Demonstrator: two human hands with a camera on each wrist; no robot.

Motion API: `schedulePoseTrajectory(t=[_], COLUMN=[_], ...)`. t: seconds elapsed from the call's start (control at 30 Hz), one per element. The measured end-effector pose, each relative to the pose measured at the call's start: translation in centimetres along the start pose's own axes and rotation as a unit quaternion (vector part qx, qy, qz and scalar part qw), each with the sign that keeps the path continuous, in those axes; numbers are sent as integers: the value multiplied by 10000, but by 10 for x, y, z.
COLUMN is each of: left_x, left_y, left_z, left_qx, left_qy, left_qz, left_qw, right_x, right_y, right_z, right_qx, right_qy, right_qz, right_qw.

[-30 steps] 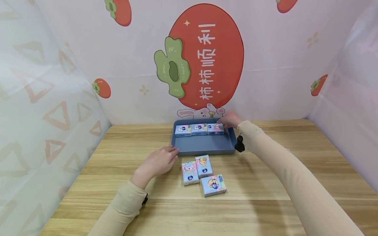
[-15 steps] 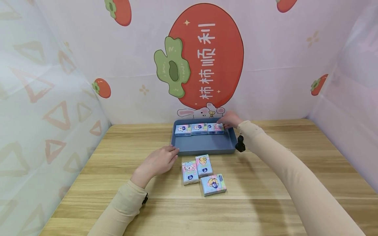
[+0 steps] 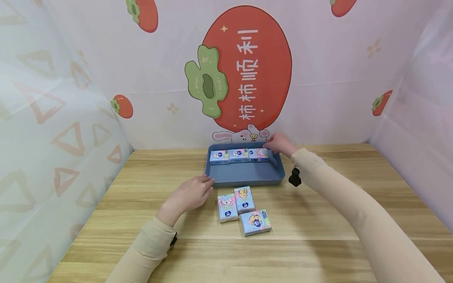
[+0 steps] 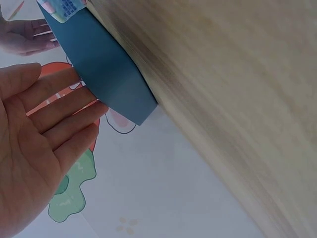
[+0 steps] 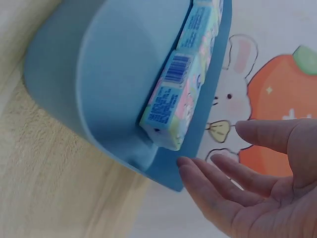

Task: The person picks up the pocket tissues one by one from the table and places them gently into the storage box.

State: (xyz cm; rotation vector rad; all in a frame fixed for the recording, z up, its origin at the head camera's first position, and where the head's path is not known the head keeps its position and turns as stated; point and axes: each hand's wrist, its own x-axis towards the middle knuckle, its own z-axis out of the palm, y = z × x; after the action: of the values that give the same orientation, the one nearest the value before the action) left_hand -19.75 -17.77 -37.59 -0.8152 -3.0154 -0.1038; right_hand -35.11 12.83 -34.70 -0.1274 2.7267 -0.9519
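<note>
Three small tissue packs stand in a row along the back of the blue tray [image 3: 244, 182]: a left pack [image 3: 219, 157], a middle pack [image 3: 238, 155] and a right pack [image 3: 258, 154]. Just off the right pack, above the tray's back right corner, is my right hand [image 3: 281, 144]; the right wrist view shows its fingers parted and holding nothing. My left hand [image 3: 189, 192] touches the tray's front left corner with straight fingers. In front of the tray lie three more packs: one pack [image 3: 227, 207], another pack [image 3: 244, 199] and a turned pack [image 3: 255, 222].
The wooden table [image 3: 159, 169] carries everything. Behind the tray rises a printed backdrop [image 3: 166, 63] with a large persimmon picture. Patterned cloth hangs at the left and right sides.
My right hand has drawn slightly up and to the right, off the right tissue pack. The left hand and all the packs keep their places.
</note>
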Motion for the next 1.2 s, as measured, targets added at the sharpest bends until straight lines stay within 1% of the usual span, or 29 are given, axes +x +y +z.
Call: schedulePoseTrajectory(t=[0.17,0.43,0.67,0.8,1.03,1.2], left_x=[0,0,0,0,0,0], left_y=[0,-1,-1,-1,-2,-3], left_z=[0,2,1,2,2,3], left_qx=[-11,-4,-26,-1,-23,-32], left_qy=[44,41,74,101,52,107], left_qz=[42,29,75,100,81,105], left_qw=[10000,10000,9999,9999,10000,9999], right_x=[-13,-32,-52,-61,-78,-89], right_y=[-3,-5,-11,-14,-17,-19], right_z=[1,10,15,18,22,25], right_qx=[-342,-457,-550,-652,-512,-586], right_qy=[223,205,207,215,75,-1], right_qz=[-321,-858,-1020,-1217,-1409,-1586], right_qw=[9986,9951,9930,9902,9887,9856])
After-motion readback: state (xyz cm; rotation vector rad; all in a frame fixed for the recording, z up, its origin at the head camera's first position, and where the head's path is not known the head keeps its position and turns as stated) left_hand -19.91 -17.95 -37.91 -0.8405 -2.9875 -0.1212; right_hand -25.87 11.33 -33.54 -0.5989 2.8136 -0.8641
